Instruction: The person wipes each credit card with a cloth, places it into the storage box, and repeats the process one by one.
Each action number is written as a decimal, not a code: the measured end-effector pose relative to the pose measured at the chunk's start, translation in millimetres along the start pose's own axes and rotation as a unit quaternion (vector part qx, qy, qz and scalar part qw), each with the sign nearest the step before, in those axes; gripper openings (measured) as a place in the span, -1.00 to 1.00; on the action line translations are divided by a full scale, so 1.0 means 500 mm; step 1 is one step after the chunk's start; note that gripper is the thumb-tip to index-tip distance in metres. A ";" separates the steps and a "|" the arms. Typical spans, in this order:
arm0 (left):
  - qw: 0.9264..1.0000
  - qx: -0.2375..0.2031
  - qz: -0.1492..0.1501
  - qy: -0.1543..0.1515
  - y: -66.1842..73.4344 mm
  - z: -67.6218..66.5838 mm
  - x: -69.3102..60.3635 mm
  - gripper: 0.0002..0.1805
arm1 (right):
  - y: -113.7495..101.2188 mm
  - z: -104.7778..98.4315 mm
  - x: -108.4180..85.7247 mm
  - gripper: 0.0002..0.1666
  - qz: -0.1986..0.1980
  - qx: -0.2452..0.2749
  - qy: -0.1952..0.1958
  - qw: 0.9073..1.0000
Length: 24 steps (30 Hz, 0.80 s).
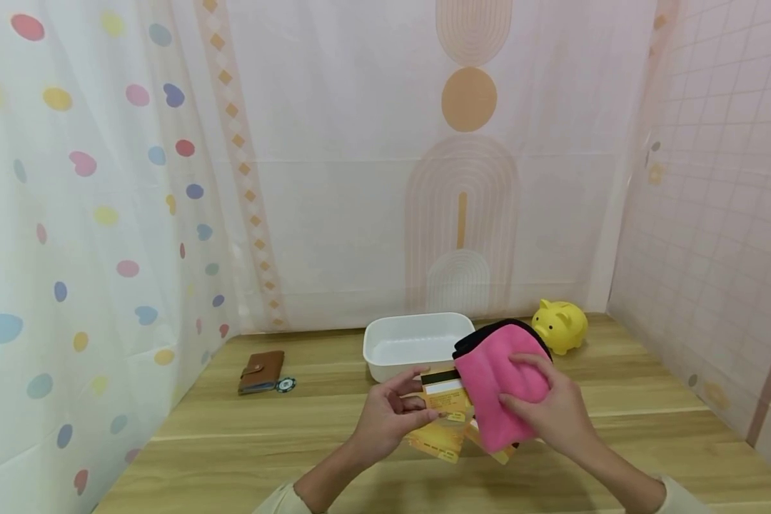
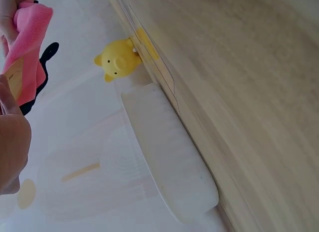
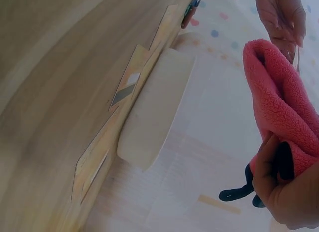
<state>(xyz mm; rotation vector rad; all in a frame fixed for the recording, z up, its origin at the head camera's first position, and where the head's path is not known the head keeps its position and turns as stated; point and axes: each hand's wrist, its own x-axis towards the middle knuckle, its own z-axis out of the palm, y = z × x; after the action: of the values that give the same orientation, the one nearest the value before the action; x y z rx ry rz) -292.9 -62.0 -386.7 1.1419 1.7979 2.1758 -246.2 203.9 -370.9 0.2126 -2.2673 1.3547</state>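
Note:
My left hand [image 1: 388, 414] pinches a yellow bank card [image 1: 446, 400] with a black stripe. The card's right end meets the edge of a pink fleece pouch [image 1: 504, 389] with black trim; from the head view I cannot tell whether it sits inside. My right hand [image 1: 560, 407] grips the pouch from the right, thumb and fingers on its pink side. In the right wrist view the fleece [image 3: 279, 92] bulges in folds, with a black strap [image 3: 237, 193] hanging off. Several more yellow cards [image 1: 435, 440] lie on the table below the hands, partly covered by them.
A white plastic basin [image 1: 385, 365] stands behind the hands. To its right sits a yellow piggy bank [image 1: 564, 328], partly behind the pouch. On the left lie a brown wallet [image 1: 263, 368] and a poker chip [image 1: 286, 385]. Curtains surround the wooden table [image 1: 231, 457].

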 end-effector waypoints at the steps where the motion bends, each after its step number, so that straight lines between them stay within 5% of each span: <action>1: 1.000 -0.001 -0.002 0.002 0.001 -0.001 0.000 -0.31 | 0.000 -0.002 -0.001 -0.34 -0.001 0.002 0.001 1.000; 14: 0.999 0.016 -0.027 0.030 0.003 -0.009 -0.005 -0.27 | 0.006 -0.024 -0.012 -0.34 -0.002 0.061 0.009 0.998; 24: 0.999 0.023 -0.014 0.040 0.002 -0.017 -0.003 -0.53 | -0.005 -0.041 -0.012 -0.36 -0.013 0.091 0.024 0.995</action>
<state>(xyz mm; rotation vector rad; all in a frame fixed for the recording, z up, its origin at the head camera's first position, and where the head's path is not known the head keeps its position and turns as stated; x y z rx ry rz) -296.4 -69.8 -386.7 1.0461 1.8943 2.2062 -233.5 219.7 -364.1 0.2668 -2.0947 1.5378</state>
